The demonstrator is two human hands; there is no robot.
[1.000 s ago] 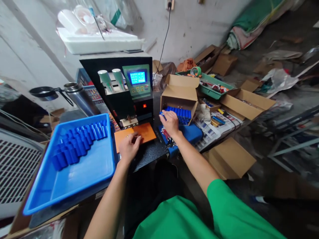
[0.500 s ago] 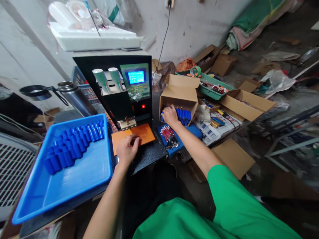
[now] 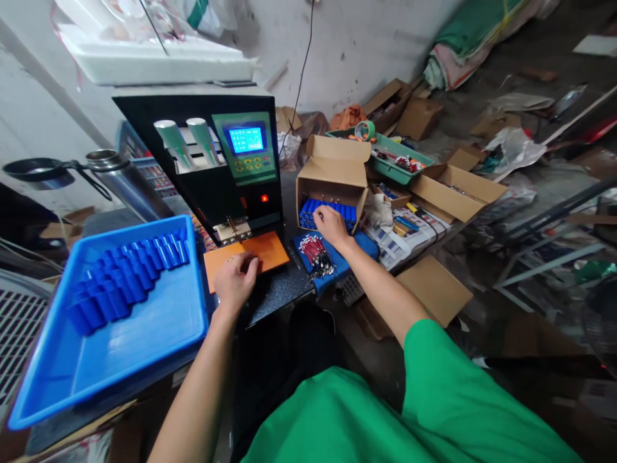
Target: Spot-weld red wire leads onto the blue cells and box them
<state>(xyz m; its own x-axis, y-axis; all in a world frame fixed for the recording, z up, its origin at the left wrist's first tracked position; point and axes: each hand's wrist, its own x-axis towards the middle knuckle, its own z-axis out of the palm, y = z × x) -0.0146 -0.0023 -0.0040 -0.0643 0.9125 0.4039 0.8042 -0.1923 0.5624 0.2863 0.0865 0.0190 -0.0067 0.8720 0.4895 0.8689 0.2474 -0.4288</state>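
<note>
My left hand (image 3: pixel 234 280) rests on the orange board (image 3: pixel 270 252) at the foot of a black spot welder (image 3: pixel 193 183), its fingers curled loosely; nothing shows in them. At the front of an open cardboard box (image 3: pixel 337 172), my right hand (image 3: pixel 331 225) is closed, fingertips bent in. Whatever it holds, if anything, is hidden. Blue cylindrical battery cells (image 3: pixel 348 212) lie stacked in that box, behind and beside the hand. Just below it, a bundle of red and black wire leads (image 3: pixel 315 254) lies on a blue surface (image 3: pixel 348 262).
On the left, a blue tray (image 3: pixel 139 347) holds rows of upright blue cells (image 3: pixel 116 292). Behind it stands a steel flask (image 3: pixel 128 183). Right of the cardboard box are a green tray (image 3: pixel 398 168), another carton (image 3: pixel 457 199) and printed paper (image 3: pixel 390 254).
My right hand has drawn back slightly toward the box's front, its fingers now more curled. My left hand stays on the board. The camera view has shifted.
</note>
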